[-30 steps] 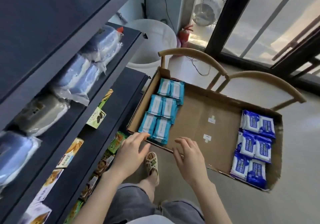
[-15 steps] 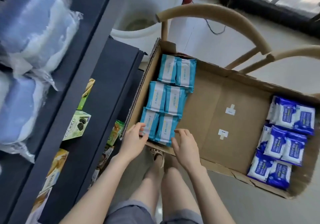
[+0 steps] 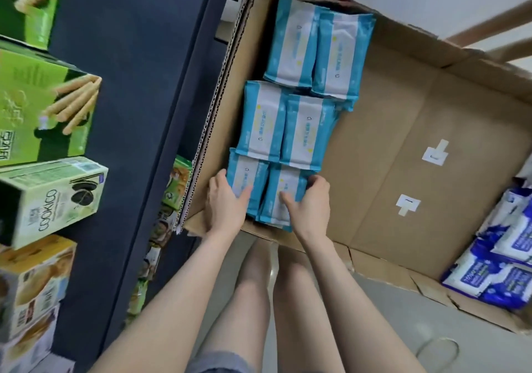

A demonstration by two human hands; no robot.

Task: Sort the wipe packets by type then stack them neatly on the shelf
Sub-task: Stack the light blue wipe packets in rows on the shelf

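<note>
**Sorted in the box, nothing on the shelf yet**

At the far left of the frame I see snack boxes [image 3: 49,199] standing on the dark shelf [image 3: 129,84]. No wipe packet lies on any board that shows, so I judge the stacking half of the job not yet begun.

Just right of the shelf is the open box [image 3: 403,156]. The teal packets [image 3: 288,124] fill its left side, two across and three rows deep, each spot looking like a small pile. They are well apart from the other kind, so the sorting looks done to me.

My left hand [image 3: 227,199] grips the near-left pile at the lower middle of the frame. Its thumb lies on top and its fingers curl down the outer side, against the box wall. My right hand [image 3: 309,199] grips the near-right pile beside it, thumb laid across the top and fingers wrapped over the right edge. Both piles sit on the box floor, pressed together between the two hands. I read this as the start of the first lift.

At the lower right edge of the frame the blue packets [image 3: 503,257] lie grouped in the box's far corner, untouched.

What is left, as I judge it, is to carry every teal pile and then every blue one to the shelf.
</note>
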